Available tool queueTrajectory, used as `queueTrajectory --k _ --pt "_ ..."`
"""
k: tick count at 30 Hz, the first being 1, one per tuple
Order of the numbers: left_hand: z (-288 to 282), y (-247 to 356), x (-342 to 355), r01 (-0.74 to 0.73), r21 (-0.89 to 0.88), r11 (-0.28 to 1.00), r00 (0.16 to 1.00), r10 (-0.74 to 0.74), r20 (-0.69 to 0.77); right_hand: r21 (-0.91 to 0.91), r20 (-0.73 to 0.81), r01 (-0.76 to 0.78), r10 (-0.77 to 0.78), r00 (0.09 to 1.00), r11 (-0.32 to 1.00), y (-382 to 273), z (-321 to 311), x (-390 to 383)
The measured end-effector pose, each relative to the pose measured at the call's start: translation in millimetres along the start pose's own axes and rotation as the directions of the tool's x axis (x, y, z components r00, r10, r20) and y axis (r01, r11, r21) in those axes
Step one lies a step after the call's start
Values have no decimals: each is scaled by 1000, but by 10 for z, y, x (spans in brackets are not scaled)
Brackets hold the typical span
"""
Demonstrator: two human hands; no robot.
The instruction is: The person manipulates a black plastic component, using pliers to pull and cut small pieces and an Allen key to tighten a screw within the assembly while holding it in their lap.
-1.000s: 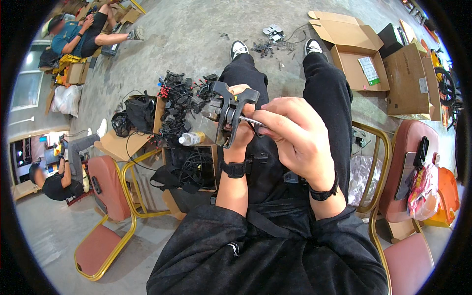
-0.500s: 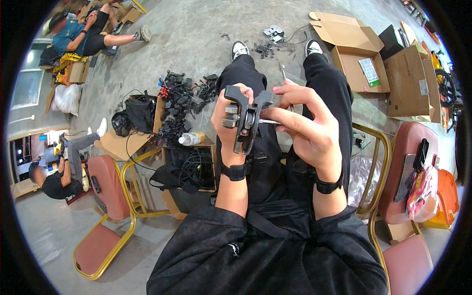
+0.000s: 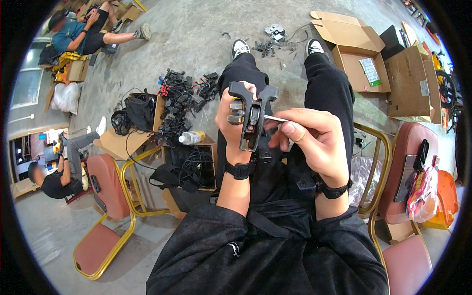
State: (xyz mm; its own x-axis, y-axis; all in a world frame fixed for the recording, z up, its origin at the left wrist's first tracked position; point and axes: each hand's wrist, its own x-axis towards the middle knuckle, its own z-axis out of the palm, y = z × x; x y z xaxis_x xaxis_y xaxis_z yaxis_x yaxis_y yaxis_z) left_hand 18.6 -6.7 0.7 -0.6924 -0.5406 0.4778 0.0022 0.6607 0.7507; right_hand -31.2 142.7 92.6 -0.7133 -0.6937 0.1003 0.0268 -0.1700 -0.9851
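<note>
My left hand (image 3: pixel 227 123) grips a black forked part (image 3: pixel 248 135) upright over my lap, with stacked silver metal pieces (image 3: pixel 235 111) on its left side. The fingertips behind the part are mostly hidden. My right hand (image 3: pixel 319 140) is closed on a thin silver tool (image 3: pixel 276 118), its thumb and forefinger near the shaft, which reaches to the right side of the forked part. I cannot make out the tool's tip.
Black electronic parts (image 3: pixel 174 103), a bottle (image 3: pixel 191 137), a box of cables (image 3: pixel 187 167) and an open carton (image 3: pixel 356 71) surround my legs. Pink chairs (image 3: pixel 405 167) stand either side. Two other people (image 3: pixel 73 34) (image 3: pixel 54 182) sit at the left.
The forked part has risen and shifted right since a second ago. My right hand moved right; its fingers, more spread half a second ago, are now curled lower around the tool.
</note>
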Motion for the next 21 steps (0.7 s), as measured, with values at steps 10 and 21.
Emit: queueTrajectory --k 10,21 --pt "-41 90 106 -92 -172 981 995 86 -42 374 13 -240 254 967 896 -99 59 -48" --pt "-105 48 -3 -71 34 997 995 69 66 370 81 -189 171 982 910 -87 -17 -26"
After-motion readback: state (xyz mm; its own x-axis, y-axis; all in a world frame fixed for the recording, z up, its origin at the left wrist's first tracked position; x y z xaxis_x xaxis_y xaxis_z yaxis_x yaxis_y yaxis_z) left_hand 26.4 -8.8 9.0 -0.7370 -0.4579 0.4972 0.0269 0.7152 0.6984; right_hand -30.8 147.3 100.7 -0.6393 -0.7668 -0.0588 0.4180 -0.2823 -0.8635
